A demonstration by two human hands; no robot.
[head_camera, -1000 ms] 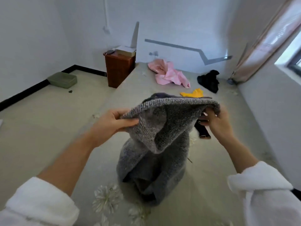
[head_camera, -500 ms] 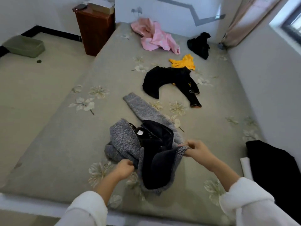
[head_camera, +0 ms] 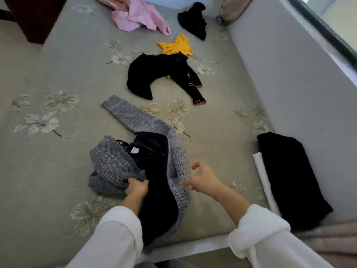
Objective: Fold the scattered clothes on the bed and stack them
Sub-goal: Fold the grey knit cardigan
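A grey knit jacket with a dark lining (head_camera: 117,163) lies crumpled near the front edge of the bed (head_camera: 48,171), one sleeve stretched away to the upper left. My left hand (head_camera: 136,187) grips its left panel. My right hand (head_camera: 202,179) hovers just right of the jacket's other edge, fingers apart and holding nothing. Farther up the bed lie a black top (head_camera: 160,74), a yellow garment (head_camera: 176,46), a pink garment (head_camera: 139,15) and a small black garment (head_camera: 194,21). A folded black piece on a folded white one (head_camera: 289,176) rests at the right.
A grey wall (head_camera: 289,74) runs along the bed's right side, with a window ledge above it. A dark red cabinet (head_camera: 29,16) stands off the bed's far left corner. The bed's white front rail (head_camera: 189,248) is right below my arms.
The jacket, held up in the air a second ago, now lies on the bed. My right hand has let go of its edge and opened. The view has tilted further down.
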